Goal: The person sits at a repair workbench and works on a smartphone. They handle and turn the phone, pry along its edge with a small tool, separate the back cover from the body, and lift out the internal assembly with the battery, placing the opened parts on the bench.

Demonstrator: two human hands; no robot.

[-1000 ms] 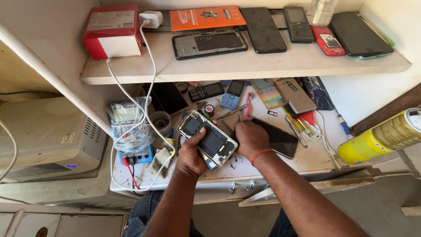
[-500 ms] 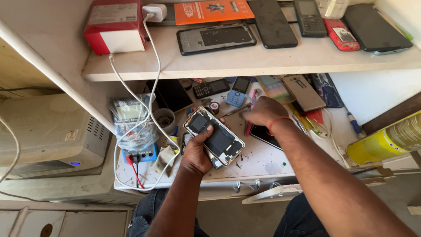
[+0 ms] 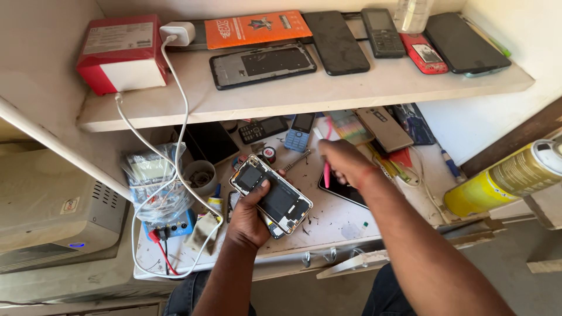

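Observation:
My left hand (image 3: 250,217) holds an opened smartphone (image 3: 270,193) with its back cover off, so the dark battery and circuit boards show. It is held tilted above the white worktable (image 3: 339,222). My right hand (image 3: 342,162) is further back and to the right, fingers closed around a thin pink tool (image 3: 326,173) that points down toward a dark phone (image 3: 342,190) lying flat on the table.
A shelf (image 3: 304,93) above carries several phones, an orange packet (image 3: 257,28) and a red-and-white box (image 3: 122,54) with a white charger cable hanging down. A yellow spray can (image 3: 503,178) lies right. A small cup (image 3: 199,175), a bagged device and more phones crowd the table's back.
My right hand left the opened phone, reached toward the back of the table and now holds the pink tool. The left hand kept the opened phone, shifting it slightly.

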